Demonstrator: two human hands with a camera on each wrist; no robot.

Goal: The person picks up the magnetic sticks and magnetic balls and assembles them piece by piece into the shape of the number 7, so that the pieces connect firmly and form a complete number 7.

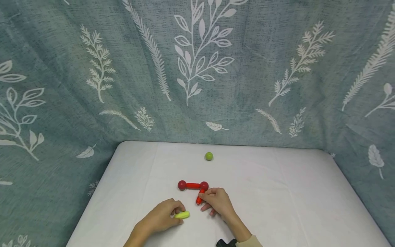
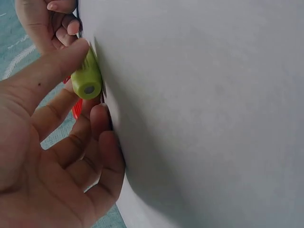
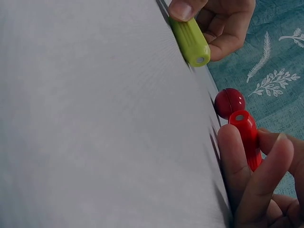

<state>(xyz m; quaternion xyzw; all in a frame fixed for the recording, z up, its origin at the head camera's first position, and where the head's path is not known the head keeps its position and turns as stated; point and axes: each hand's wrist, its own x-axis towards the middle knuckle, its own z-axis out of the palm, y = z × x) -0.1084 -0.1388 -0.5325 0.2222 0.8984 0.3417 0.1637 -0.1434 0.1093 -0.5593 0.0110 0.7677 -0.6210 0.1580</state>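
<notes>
My left hand (image 1: 163,215) pinches a yellow-green magnetic rod (image 1: 182,215) between thumb and fingers, close over the white table. In the left wrist view the rod's near end shows a round grey magnet. My right hand (image 1: 217,203) holds a red magnetic rod (image 1: 199,199) between thumb and fingers. The far end of this rod meets a dark red ball (image 1: 204,186). From that ball a second red rod (image 1: 193,186) runs left to another dark red ball (image 1: 182,185), so the pieces form a bent chain.
A small green ball (image 1: 209,156) lies farther back on the white table (image 1: 262,178). At the front edge, by the right sleeve (image 1: 249,241), is a black object (image 1: 226,243). Behind and beside the table hangs a green leaf-patterned cloth (image 1: 247,103).
</notes>
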